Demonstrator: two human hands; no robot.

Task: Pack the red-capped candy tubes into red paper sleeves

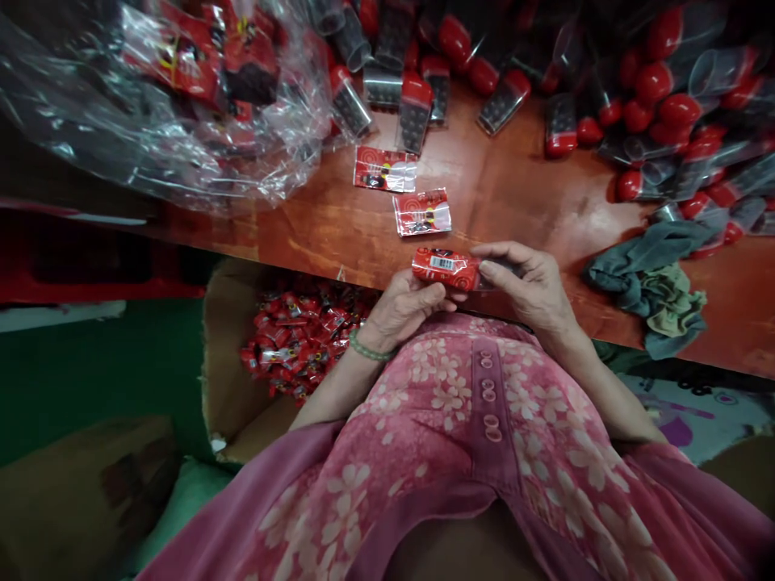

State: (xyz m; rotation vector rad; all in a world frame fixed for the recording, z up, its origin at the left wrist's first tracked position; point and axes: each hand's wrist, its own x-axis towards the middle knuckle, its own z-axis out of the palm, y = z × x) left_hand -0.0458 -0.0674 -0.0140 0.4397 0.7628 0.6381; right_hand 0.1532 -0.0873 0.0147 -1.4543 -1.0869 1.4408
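Note:
A red printed wrapper [445,268] with a barcode surrounds a small container just above the table's front edge. My left hand [407,305] holds the wrapped part from below, thumb and fingers closed on it. On its right end, my right hand [524,282] pinches the dark, clear part of the container that sticks out of the wrapper. Two flat red wrappers lie beyond my hands on the table, one [422,213] nearer and one [385,169] farther back.
Red-capped clear containers [678,109] crowd the table's [508,186] back and right. A clear plastic bag [291,153] of red wrappers lies back left. Grey-green cloth [654,278] rests at right. Below the edge, a cardboard box [227,347] holds red wrapped items [296,339].

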